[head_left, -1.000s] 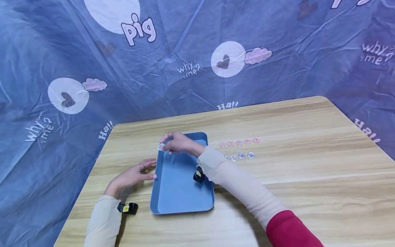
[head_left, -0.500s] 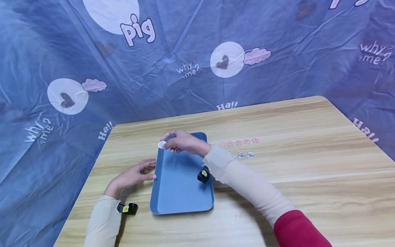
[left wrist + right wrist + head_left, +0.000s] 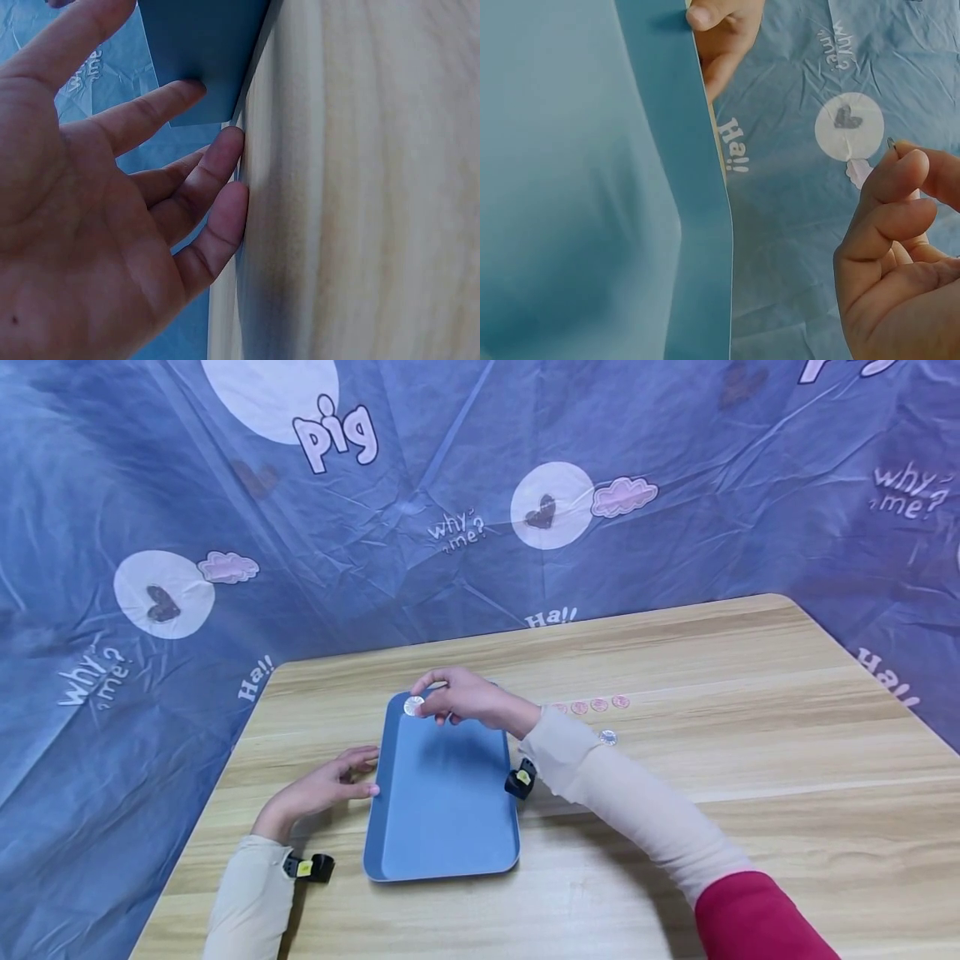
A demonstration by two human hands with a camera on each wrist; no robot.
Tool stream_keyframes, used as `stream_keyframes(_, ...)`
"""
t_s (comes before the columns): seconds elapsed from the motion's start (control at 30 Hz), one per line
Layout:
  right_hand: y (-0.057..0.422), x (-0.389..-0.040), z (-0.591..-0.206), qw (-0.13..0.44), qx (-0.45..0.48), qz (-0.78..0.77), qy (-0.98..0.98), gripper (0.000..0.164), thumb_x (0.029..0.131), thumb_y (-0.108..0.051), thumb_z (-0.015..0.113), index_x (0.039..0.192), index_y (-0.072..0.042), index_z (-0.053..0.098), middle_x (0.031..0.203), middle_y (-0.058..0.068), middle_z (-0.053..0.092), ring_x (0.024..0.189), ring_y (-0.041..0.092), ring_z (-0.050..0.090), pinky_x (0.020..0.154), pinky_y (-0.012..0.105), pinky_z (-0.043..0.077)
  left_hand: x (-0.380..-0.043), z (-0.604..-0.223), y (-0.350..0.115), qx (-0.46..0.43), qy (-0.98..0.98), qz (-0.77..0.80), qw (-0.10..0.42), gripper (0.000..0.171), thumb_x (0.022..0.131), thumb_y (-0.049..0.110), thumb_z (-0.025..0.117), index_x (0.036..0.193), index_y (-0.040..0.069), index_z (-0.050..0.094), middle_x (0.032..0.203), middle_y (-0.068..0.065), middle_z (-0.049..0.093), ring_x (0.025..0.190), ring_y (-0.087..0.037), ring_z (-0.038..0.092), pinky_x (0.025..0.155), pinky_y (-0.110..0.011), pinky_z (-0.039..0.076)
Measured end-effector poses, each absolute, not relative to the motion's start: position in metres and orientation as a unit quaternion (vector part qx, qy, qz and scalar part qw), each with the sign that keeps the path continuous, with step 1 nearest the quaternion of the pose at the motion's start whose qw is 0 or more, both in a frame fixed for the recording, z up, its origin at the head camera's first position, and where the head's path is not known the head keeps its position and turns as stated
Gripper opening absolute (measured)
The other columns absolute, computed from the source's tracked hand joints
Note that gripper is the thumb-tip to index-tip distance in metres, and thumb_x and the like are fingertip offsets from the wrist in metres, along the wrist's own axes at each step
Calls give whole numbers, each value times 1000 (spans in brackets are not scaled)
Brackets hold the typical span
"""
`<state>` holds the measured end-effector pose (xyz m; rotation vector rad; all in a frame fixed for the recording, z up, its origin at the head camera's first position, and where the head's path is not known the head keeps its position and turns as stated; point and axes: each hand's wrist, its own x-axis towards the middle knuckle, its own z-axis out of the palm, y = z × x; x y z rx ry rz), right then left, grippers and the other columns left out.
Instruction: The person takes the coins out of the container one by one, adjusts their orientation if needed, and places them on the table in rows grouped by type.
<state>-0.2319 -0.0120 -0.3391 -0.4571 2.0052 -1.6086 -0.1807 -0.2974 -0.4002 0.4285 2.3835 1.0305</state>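
Observation:
My right hand [image 3: 471, 700] pinches a silvery round token [image 3: 412, 706] between thumb and finger, above the far left corner of a blue tray [image 3: 446, 818]. In the right wrist view only the thin edge of that token [image 3: 891, 142] shows at the fingertips. At the tray's left wall is my left hand [image 3: 324, 787], its thumb and index finger against the outside. The left wrist view shows its fingers [image 3: 154, 109] fairly straight and relaxed, the lower ones resting on the wooden table. No token is visible inside the tray.
Right of the tray, a row of pink tokens [image 3: 599, 705] lies on the wooden table [image 3: 750, 710]. Nearer me is one silvery token [image 3: 608, 737]; my right sleeve hides others. A printed blue cloth [image 3: 420, 577] hangs behind the table.
My right hand has moved right, carrying the token from the tray's left rim to above its far left corner. The forearm now covers more of the tokens. My left hand and the tray stay put.

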Motion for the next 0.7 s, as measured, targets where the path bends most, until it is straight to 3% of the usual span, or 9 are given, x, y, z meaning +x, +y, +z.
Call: stream_keyframes(0.7,66,-227,-340,241,-174,-570,766,27,87,-11,67,113,-7,58,71,-2,62,61,12,54,52,22,39,-180,-402,-300,176,875,381,242,70,92,32,65,150,6,33,154,-22,29,136,-44,34,109,-60,32)
